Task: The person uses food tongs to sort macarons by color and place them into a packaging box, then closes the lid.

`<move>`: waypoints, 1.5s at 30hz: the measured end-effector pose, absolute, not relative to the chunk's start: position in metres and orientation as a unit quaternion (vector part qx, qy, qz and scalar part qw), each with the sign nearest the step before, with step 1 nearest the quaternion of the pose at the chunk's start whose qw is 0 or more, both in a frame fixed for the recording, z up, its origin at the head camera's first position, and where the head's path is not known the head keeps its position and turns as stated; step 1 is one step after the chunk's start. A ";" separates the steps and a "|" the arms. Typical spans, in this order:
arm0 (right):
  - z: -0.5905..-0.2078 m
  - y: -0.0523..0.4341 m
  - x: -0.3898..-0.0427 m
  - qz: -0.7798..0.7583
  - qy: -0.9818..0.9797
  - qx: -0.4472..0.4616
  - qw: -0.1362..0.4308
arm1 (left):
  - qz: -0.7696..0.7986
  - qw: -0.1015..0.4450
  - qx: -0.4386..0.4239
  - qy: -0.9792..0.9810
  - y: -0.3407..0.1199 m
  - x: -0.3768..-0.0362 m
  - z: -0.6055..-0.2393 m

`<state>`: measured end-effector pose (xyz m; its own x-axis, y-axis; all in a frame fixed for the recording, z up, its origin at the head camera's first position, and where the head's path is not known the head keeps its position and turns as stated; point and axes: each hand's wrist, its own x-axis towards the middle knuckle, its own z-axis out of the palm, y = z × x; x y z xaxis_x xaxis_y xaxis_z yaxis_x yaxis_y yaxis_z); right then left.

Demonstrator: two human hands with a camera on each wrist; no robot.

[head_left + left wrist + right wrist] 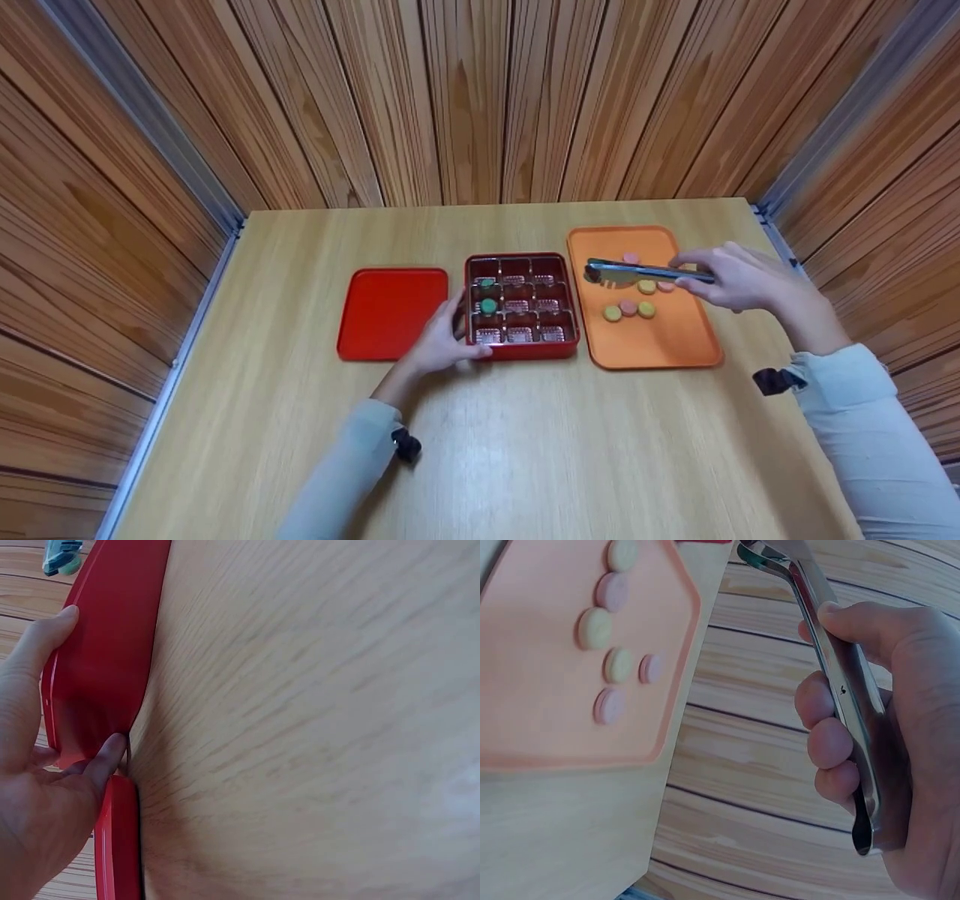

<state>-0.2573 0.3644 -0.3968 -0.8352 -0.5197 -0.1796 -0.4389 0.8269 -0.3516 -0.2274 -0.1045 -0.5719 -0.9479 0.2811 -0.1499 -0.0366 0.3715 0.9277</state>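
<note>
Plank-patterned walls (465, 105) enclose a pale table (525, 450). Head view: the left hand (442, 345) grips the near-left corner of a dark red box (532, 352), green macarons (488, 306) in its left compartments, the farther partly hidden; the right hand (739, 276) clasps metal tongs (649, 270) over an orange tray (675, 341) with pink and yellow macarons (628, 307), their tips unclear. Left wrist: an indistinct greenish disc (71, 565) shows beyond the box; fingers (109, 754) touch its wall beside a red tray (118, 847). Right wrist: the tongs bear a small unreadable mark (844, 690).

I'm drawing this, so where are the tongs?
In the head view, the metal tongs are on the right, over the orange tray, held in the right grip.
</note>
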 end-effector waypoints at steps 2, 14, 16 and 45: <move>-0.396 0.359 -0.259 -0.149 0.946 -0.255 0.136 | 0.555 0.143 0.074 0.816 -0.104 -0.227 -0.572; -0.397 0.322 -0.263 -0.113 0.948 -0.279 0.105 | 0.570 0.147 0.079 0.804 -0.103 -0.228 -0.573; -0.398 0.316 -0.263 -0.118 0.946 -0.280 0.113 | 0.568 0.146 0.078 0.806 -0.103 -0.228 -0.573; -0.416 0.237 -0.262 -0.081 0.914 -0.383 0.110 | 0.596 0.130 0.106 0.786 -0.105 -0.229 -0.575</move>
